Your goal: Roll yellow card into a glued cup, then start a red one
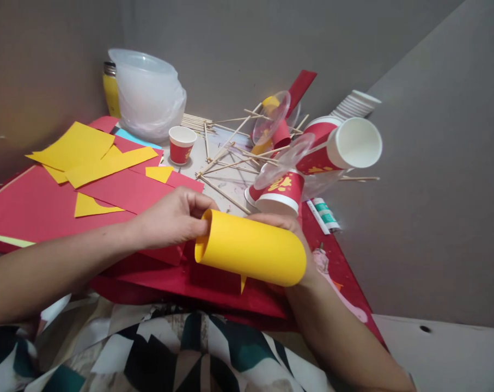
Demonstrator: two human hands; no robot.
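A sheet of yellow paper rolled into a tube [250, 247] is held above the front edge of the red-covered table [230, 280]. At the tube's left end, my left hand [177, 218] pinches the paper, its fingertips partly inside the opening. Behind the tube, my right hand [285, 226] grips the far side, most of its fingers hidden by the paper. Left of my hands, yellow paper pieces [85, 147] lie on red paper sheets [34, 204]. A small yellow scrap with a curved cut [93, 206] rests near my left forearm.
Wooden sticks [226, 158] joined into a frame, with paper cups [281, 190] and clear plastic lids [271, 117], stand at the back right. Further left are one small cup [181, 146], a plastic tub [146, 92] and a yellow bottle [111, 90]. Pink scissors [345, 299] lie at the right edge.
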